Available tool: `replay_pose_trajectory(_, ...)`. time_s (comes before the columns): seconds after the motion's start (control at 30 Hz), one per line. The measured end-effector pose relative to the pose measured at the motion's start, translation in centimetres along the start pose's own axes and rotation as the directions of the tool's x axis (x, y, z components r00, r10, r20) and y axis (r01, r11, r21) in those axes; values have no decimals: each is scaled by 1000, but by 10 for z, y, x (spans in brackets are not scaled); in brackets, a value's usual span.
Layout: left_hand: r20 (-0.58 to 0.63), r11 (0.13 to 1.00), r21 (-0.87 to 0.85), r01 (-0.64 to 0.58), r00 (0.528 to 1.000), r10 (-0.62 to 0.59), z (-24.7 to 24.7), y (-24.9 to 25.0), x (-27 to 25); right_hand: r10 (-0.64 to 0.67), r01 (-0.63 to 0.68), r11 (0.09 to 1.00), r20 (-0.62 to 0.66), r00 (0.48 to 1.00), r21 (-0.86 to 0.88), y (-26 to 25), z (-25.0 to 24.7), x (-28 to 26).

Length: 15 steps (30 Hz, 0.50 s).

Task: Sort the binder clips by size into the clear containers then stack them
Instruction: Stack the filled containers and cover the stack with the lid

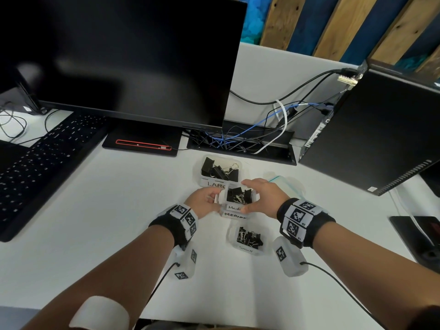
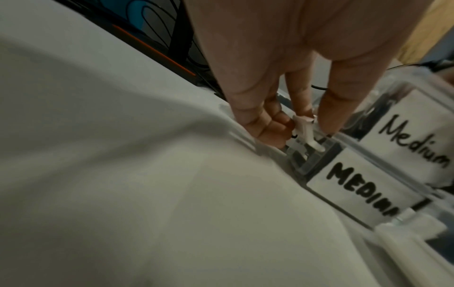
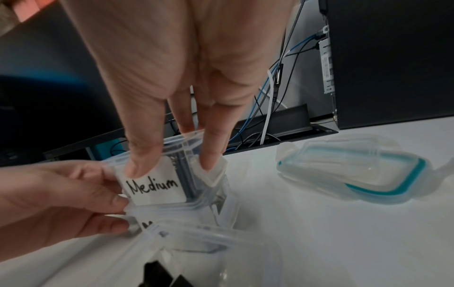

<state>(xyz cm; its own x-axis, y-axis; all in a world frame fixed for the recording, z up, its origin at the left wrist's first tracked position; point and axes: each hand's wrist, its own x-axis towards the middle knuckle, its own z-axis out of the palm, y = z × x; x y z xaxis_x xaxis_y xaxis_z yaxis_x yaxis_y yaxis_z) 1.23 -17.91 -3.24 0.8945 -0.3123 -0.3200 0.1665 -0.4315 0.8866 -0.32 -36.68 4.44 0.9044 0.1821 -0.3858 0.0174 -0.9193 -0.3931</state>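
My left hand [image 1: 206,201] and right hand [image 1: 260,196] grip the clear plastic "Medium" box [image 1: 240,198] by its sides; it looks light and slippery.

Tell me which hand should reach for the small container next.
Probably the right hand: the small container sits just below its wrist. The left hand is farther off and can steady the medium stack.

Clear clip-filled "Medium" container [image 1: 241,198] seemingly atop lower "MEDIUM" container [image 1: 234,215], upright.
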Motion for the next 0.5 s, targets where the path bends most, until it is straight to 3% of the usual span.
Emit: replay_pose_trajectory(0.5, -61, 996, -80, -26, 998, 21, -3, -1, 1, 5, -5, 1000, 2, 1000, -9, 2, 1, 4)
